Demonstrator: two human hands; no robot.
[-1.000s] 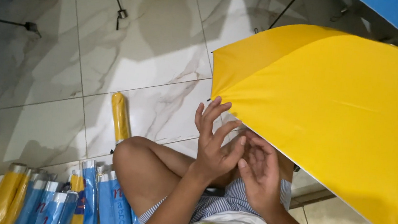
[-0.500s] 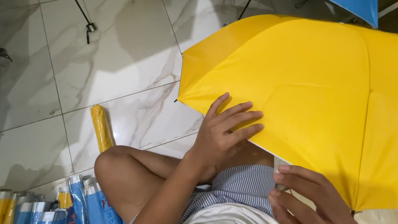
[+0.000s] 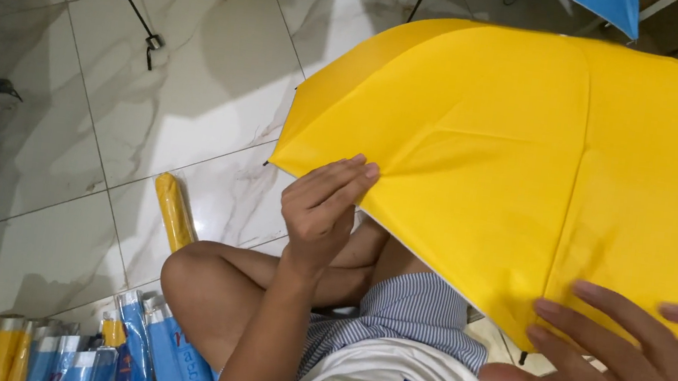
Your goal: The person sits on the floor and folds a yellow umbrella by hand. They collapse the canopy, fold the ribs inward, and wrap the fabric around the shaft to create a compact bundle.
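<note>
Open yellow umbrella [image 3: 533,154]: its canopy is fully spread and lies above and ahead of my fingers, over my lap. My left hand [image 3: 322,206] curls loosely at the canopy's near edge, fingertips [image 3: 363,168] touching the fabric, nothing clamped. My right hand [image 3: 618,371] is splayed wide, fingers [image 3: 590,320] resting on the lower rim, holding nothing. Opening looks done; handling the cloth is in hand. Below-left of my left fingers, sleeved folded umbrellas [image 3: 104,351] lie untouched; one rolled yellow umbrella [image 3: 174,212] lies apart.

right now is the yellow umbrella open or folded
Open: the yellow umbrella has its cloth spread wide and taut, left hand at its edge.
</note>
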